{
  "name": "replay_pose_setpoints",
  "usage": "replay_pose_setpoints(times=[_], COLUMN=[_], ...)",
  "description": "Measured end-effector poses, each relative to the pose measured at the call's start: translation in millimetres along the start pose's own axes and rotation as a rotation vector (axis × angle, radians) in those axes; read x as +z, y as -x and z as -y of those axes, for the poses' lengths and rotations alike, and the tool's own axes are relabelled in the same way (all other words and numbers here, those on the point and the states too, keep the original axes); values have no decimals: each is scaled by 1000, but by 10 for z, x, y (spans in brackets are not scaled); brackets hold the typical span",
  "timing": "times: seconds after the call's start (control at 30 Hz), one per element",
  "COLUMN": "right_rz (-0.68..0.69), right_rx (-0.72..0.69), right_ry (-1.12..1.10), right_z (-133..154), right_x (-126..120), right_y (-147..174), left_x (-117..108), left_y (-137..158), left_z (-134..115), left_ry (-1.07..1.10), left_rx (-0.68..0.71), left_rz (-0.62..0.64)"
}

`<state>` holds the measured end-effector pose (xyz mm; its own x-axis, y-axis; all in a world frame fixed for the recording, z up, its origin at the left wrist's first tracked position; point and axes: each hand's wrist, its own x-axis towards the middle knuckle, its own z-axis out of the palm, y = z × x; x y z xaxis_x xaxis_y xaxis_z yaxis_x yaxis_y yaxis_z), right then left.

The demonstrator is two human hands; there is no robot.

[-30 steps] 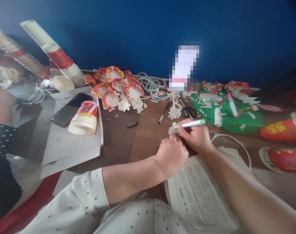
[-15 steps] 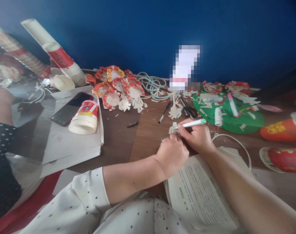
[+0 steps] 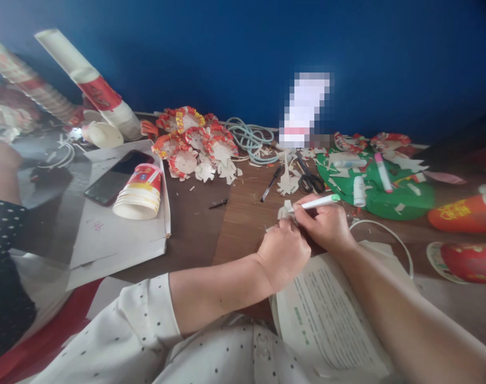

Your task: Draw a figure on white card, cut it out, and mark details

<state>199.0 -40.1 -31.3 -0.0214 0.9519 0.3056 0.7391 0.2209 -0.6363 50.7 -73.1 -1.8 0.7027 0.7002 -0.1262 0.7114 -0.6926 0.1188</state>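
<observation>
My right hand (image 3: pixel 327 226) is closed around a white marker (image 3: pixel 318 202) with a green end, its tip side pointing down and left. My left hand (image 3: pixel 285 253) is curled, with its fingers on a white paper cutout (image 3: pixel 285 209) on the table just below the marker. My own fingers hide most of that cutout. Close beyond the hands lie another paper cutout (image 3: pixel 287 181), black-handled scissors (image 3: pixel 310 182) and a black pen (image 3: pixel 270 184). Printed pages (image 3: pixel 326 314) lie under my right forearm.
A pile of red-and-white paper-cup crafts (image 3: pixel 194 141) stands at the back. On the left, a cardboard sheet (image 3: pixel 118 240) carries a phone (image 3: pixel 114 178) and stacked paper cups (image 3: pixel 138 194). A green disc (image 3: pixel 411 205) holds markers and scraps. Another person's dotted sleeve (image 3: pixel 5 229) is at far left.
Almost nothing differs. My right hand and the marker have shifted very slightly, while my left hand stays on the cutout.
</observation>
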Motion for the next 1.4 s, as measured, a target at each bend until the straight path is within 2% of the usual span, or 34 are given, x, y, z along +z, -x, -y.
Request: replay_pose_setpoints(times=[0.3,0.8,1.4], right_rz=[3,-1,-24], right_rx=[0,-17,-31], right_ry=[-6,17,38], right_z=[8,9,17], right_x=[-4,-10,-6], right_y=[2,1,14], left_x=[35,-2,50], left_y=[-2,-3,-3], left_z=[2,7,6], left_ry=[-22,26,15], left_rx=[-4,-9,-1], left_rz=[-39,-10,-41])
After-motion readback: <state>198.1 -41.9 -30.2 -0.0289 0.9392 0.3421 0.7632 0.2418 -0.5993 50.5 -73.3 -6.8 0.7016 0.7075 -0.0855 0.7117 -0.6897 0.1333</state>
